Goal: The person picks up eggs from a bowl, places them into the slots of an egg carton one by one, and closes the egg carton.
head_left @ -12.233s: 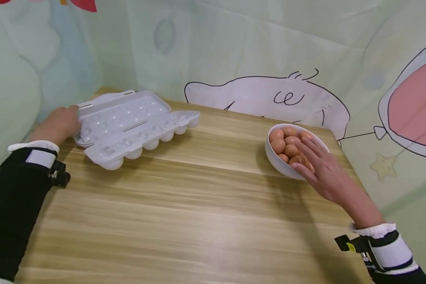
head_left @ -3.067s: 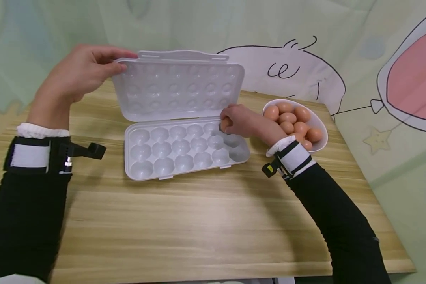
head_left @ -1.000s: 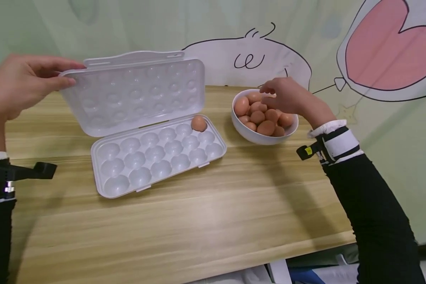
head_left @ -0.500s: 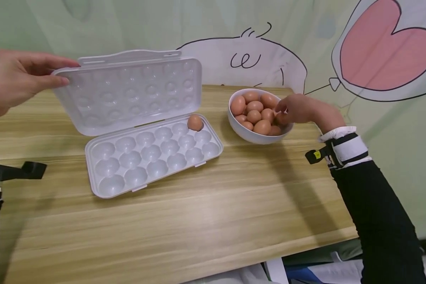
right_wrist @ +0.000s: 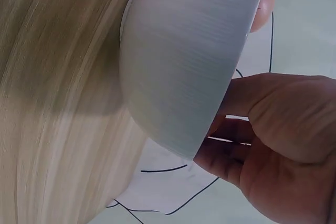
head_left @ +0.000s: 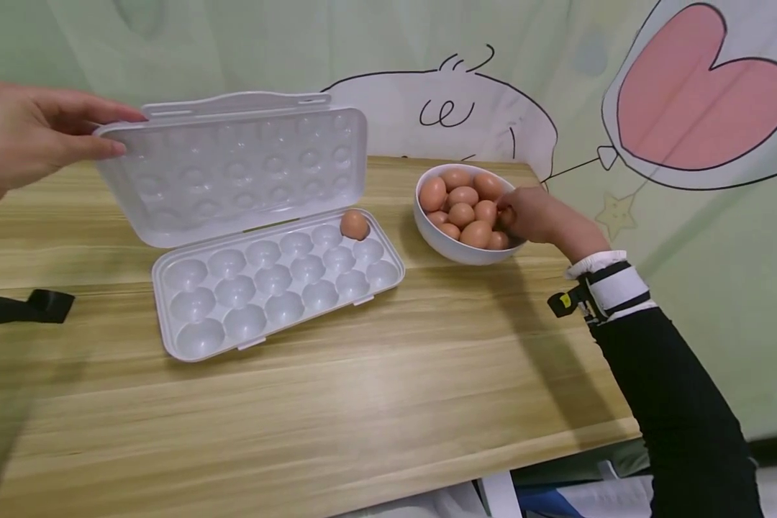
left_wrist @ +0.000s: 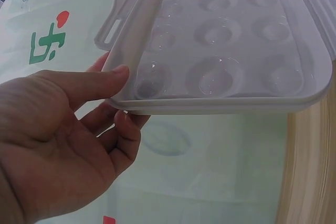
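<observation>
My left hand [head_left: 32,137] pinches the left corner of the clear plastic lid [head_left: 246,169] of an egg box, thumb inside and fingers behind, as the left wrist view shows. The lid is tilted up; its white tray [head_left: 272,284] lies on the table with rows of round hollows. One brown egg [head_left: 354,225] sits in the hollow at the tray's back right corner. At the white bowl [head_left: 450,248], my right hand [head_left: 537,219] reaches over the right rim, its fingers curled round a brown egg among several others [head_left: 462,196]. In the right wrist view the bowl's wall hides its fingertips.
The wooden table [head_left: 337,417] carries the egg box and, to its right, the bowl. A printed cloth [head_left: 233,43] hangs close behind the table and along its right side. Beyond the front edge, light-coloured items [head_left: 609,496] lie lower down.
Over the last second my right hand has come down from above the bowl to the eggs on its right side. Since 3.1 s ago, an egg has gone into the tray's corner hollow. The left hand still holds the lid.
</observation>
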The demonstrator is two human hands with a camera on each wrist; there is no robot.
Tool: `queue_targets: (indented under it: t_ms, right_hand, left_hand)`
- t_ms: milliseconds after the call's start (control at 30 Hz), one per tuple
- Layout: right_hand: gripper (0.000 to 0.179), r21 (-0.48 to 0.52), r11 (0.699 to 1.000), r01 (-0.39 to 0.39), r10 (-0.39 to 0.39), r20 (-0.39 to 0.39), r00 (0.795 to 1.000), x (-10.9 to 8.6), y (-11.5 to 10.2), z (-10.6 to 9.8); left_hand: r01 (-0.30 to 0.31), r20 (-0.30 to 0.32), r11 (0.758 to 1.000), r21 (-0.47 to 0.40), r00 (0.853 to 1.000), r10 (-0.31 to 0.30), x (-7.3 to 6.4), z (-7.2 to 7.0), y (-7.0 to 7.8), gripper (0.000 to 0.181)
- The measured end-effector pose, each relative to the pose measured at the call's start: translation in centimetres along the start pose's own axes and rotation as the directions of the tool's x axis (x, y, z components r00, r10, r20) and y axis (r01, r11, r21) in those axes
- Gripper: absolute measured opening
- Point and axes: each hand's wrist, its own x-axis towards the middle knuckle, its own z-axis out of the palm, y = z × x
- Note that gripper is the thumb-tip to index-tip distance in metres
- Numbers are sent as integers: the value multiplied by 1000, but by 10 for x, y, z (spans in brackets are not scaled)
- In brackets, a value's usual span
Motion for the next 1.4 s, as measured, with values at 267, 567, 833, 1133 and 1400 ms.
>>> queue_targets:
  t_ms: [267,567,833,1133,1400]
  right_hand:
    - [15,82,996,-21,26,-60,998,-15,-7,-19]
    - [35,153,970,192,-147,-261,954,-31,-51,-49]
    - [37,158,930,332,-272,-311,911,-36,-92,-52]
    - [36,166,899,405,-337,-329,882,-29,-119,-50]
    - [36,207,861,465,-378,-351,857,-20,-130,-49]
  left_hand:
    - [46,6,974,221,999,-48,-4,2,2,39]
    - [30,10,972,235,999,-33,-8,0,2,39]
    - [42,31,944,328,998,-55,-7,8,6,40]
    - [11,59,955,297,998,-30,-3,12,8,38]
    - [6,56,956,294,998,-24,1,13,6,37]
